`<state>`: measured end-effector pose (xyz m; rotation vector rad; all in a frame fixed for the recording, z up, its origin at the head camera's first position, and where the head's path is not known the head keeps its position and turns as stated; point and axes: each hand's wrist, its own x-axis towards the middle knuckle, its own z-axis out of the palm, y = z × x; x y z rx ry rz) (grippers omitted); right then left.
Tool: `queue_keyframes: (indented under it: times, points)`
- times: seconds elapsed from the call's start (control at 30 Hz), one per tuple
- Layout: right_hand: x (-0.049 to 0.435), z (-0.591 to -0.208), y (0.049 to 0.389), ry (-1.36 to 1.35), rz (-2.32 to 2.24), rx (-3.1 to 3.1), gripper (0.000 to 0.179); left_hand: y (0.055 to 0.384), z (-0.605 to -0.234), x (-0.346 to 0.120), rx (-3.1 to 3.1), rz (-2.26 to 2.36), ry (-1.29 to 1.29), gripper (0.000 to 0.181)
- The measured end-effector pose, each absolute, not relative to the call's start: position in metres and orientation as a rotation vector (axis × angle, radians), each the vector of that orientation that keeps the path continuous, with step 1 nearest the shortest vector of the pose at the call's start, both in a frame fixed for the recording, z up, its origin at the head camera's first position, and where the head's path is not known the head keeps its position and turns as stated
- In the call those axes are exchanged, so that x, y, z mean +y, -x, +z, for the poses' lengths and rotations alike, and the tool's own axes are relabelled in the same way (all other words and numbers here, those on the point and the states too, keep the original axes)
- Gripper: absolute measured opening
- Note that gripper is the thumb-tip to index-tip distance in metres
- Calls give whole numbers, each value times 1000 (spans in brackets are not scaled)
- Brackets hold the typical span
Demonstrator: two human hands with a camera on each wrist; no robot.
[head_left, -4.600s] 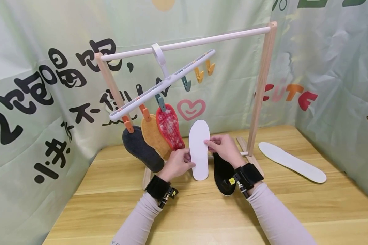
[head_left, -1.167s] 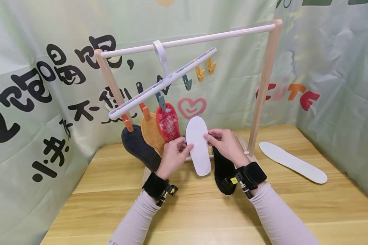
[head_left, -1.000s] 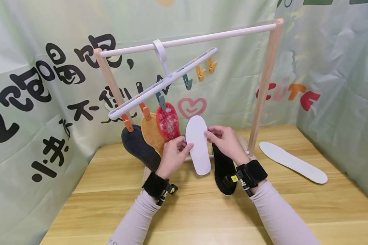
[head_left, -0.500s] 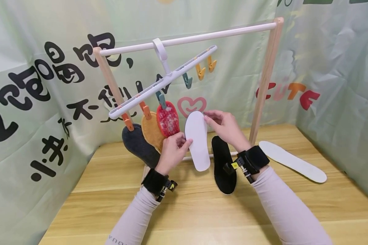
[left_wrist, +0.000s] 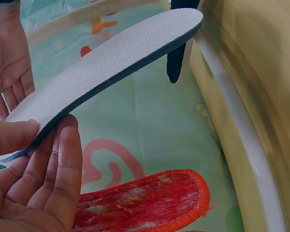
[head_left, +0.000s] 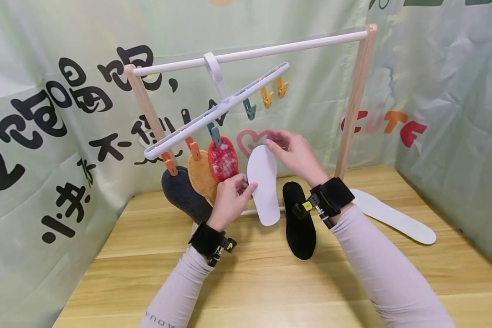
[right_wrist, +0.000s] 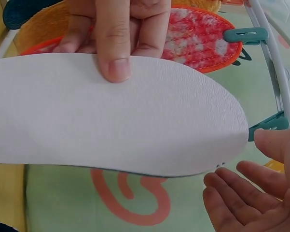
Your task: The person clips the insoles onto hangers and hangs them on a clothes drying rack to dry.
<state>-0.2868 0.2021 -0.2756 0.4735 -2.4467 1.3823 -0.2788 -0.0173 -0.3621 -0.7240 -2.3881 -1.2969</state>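
My left hand [head_left: 229, 200] pinches an insole [head_left: 263, 191] by its long edge, thumb on the white face and fingers behind. In the left wrist view the insole [left_wrist: 116, 58] shows a dark blue underside along its edge. By the insole's wide end, my right hand [head_left: 291, 150] has thumb and fingers spread apart; in the right wrist view its fingertips [right_wrist: 222, 176] come right up to that end. A teal clip [head_left: 249, 109] hangs from the hanger just above. To the left, a red fluffy insole [head_left: 223, 159] hangs in another teal clip [head_left: 215, 135].
The white hanger [head_left: 225, 108] hooks over the rack's rail [head_left: 287, 48]. Grey [head_left: 184, 193] and tan [head_left: 201, 173] insoles hang in orange clips; two yellow clips [head_left: 266, 98] hang at right. A black insole [head_left: 299, 228] leans on the low bar; a white insole [head_left: 393, 216] lies on the table.
The held insole has risen toward the hanger, left hand keeping its pinch. My right hand has let go of the insole's side and moved up to its top end.
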Motion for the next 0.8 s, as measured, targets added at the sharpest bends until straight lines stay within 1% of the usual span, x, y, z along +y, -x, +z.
queue_keyframes:
  times: [0.33, 0.8]
  points:
    - [190, -256, 305, -497, 1384, -2418, 56, 281, -358, -17, -2377, -1289, 734, 19]
    - [175, -231, 314, -528, 1410, -2391, 61, 280, -349, -18, -2378, -1263, 737, 20]
